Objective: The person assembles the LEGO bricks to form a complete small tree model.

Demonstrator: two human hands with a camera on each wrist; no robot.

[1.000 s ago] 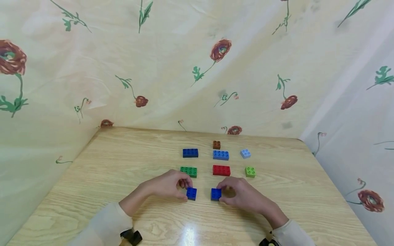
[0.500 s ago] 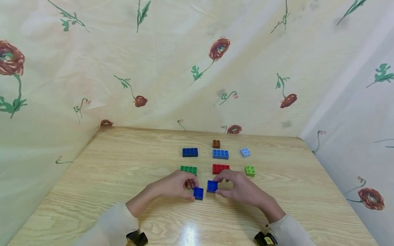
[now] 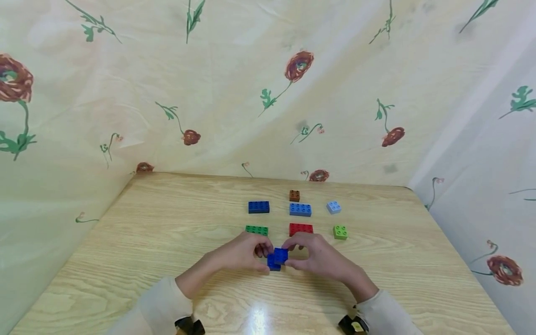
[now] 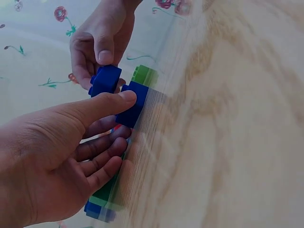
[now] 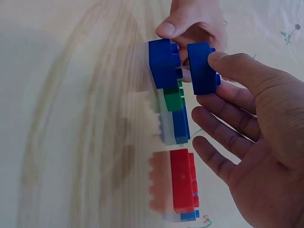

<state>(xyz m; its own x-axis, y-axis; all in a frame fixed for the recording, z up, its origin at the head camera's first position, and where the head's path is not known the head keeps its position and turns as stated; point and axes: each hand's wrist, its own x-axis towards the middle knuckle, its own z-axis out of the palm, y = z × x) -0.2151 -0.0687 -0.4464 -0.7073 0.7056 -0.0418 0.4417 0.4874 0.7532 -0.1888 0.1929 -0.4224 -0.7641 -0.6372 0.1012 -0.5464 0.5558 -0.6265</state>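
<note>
My left hand [image 3: 243,252] pinches a blue two-by-two toy brick [image 4: 133,105] between thumb and fingers, down at the wooden tabletop [image 3: 217,302]. Thumb and fingertips of my right hand [image 3: 315,255] grip a second blue two-by-two brick [image 5: 201,69]. That second brick is raised above the first, and a gap shows between them in the right wrist view. From the head view it covers part of the lower brick, shifted a little to the right. Studs on both bricks face up.
Just beyond the hands lie a green brick [image 3: 257,230], a red brick [image 3: 300,229] and a lime brick [image 3: 340,232]. Farther back are a dark blue brick [image 3: 258,207], a medium blue brick [image 3: 300,210], a light blue brick [image 3: 333,207] and a brown brick [image 3: 294,195]. Floral cloth [image 3: 234,116] hangs behind.
Both hands have come together. The left has slid its blue brick rightward; the right has lifted its own and carried it leftward over the other.
</note>
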